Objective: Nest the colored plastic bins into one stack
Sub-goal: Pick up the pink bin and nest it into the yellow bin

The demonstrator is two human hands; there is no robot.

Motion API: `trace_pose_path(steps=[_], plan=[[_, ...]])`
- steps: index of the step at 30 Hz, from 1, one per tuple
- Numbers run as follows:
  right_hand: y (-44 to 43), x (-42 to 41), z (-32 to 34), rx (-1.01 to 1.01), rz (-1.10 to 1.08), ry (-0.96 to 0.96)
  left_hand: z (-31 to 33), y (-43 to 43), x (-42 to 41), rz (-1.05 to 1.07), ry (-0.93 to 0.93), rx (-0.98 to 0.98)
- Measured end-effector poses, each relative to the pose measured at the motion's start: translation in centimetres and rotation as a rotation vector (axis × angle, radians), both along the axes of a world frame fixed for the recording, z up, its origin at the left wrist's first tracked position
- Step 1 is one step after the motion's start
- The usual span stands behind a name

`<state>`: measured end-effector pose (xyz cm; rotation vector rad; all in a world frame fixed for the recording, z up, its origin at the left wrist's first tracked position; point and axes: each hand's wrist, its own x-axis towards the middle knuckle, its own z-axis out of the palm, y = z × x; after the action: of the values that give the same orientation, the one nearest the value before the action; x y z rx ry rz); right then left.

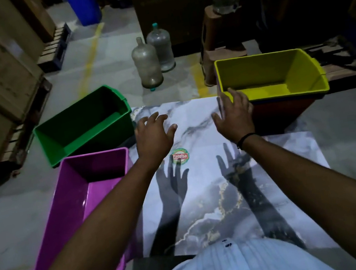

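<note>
Hands spread, empty: left hand [154,134] mid-table [205,189], right hand [235,113] beside yellow bin [271,75] (already nested in stack). Green bin [85,125], purple bin [76,200] loose, left. Grip green by both rims, lower level into yellow.

A green bin [85,125], a purple bin [75,207] and a yellow bin [271,75] nested in blue and red ones. The bench [193,120] is grey-white marble with gold veins and a red-green sticker [180,156]. Pale blue shirt [238,267], black buttons.
</note>
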<state>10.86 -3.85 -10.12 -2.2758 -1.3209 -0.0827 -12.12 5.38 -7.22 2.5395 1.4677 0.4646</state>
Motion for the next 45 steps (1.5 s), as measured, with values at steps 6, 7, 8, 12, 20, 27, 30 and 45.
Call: trace_pose_path(steps=[6,7,8,12,20,27,30,45], plan=[[2.7,-6.2,-0.5,-0.017,0.197,-0.003,-0.5,0.4,-6.2,0.104,-0.042,-0.012],[3.1,-7.3,-0.6,-0.02,0.231,0.005,-0.6,0.4,-7.2,0.123,-0.042,-0.019],[3.5,-8.4,-0.6,-0.029,0.266,0.013,-0.7,0.4,-8.2,0.143,-0.045,-0.028],[5.0,-12.7,-0.6,-0.069,0.431,0.055,-1.3,0.1,-11.9,0.233,-0.055,-0.064],[7.1,-20.1,-0.7,-0.147,0.675,0.16,-3.7,-1.6,-15.9,0.383,0.067,-0.413],[6.7,-21.0,-1.2,-0.168,0.719,0.25,-4.0,-2.2,-14.2,0.132,0.124,-0.435],[6.2,-19.4,-1.2,-0.15,0.663,0.29,-3.2,-2.8,-12.2,-0.003,0.196,-0.46],[1.9,-5.9,-0.2,-0.299,0.264,0.076,-1.0,-6.2,-2.2,-0.74,0.607,-0.498]])
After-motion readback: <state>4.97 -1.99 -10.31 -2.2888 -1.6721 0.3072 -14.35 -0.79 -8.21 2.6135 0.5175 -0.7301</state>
